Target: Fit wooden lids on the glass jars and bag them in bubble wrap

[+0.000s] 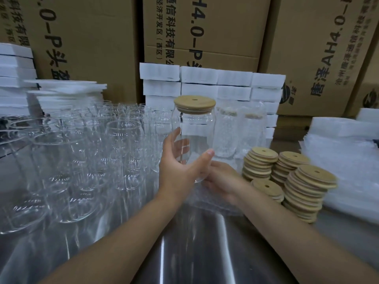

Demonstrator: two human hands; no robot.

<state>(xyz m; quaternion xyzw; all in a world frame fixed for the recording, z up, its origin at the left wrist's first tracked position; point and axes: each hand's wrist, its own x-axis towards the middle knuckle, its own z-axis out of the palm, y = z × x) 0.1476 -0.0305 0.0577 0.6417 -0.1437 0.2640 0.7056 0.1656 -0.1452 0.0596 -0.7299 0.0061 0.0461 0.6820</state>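
Two bare forearms reach in from the bottom edge over a shiny stainless-steel tabletop (207, 255). The left hand (180, 169) grips a clear, rounded glass jar (196, 130) low on its body, the thumb pressed on the near side and the fingers curled round the far side, showing through the glass. The jar is upright and raised off the table, and a round pale wooden lid with a small centre hole (194, 104) sits on its mouth.

Just below the jar's base is the right hand (223, 181), seen from the back. It lies on a crumpled sheet of clear bubble wrap (207, 201), its fingertips hidden behind the left hand and the jar's base, so whether it grips the wrap cannot be told.

To the left of the held jar stands a dense crowd of open, lidless glass jars (82, 152). Just behind it to the right stand two lidded jars already sheathed in bubble wrap (240, 130). To its lower right are four stacks of round wooden lids (305, 187), and beyond those a heap of white bubble-wrap bags (348, 169). Behind the jar rise stacked white foam blocks (217, 83), and behind those large brown cardboard cartons with black print (225, 33).
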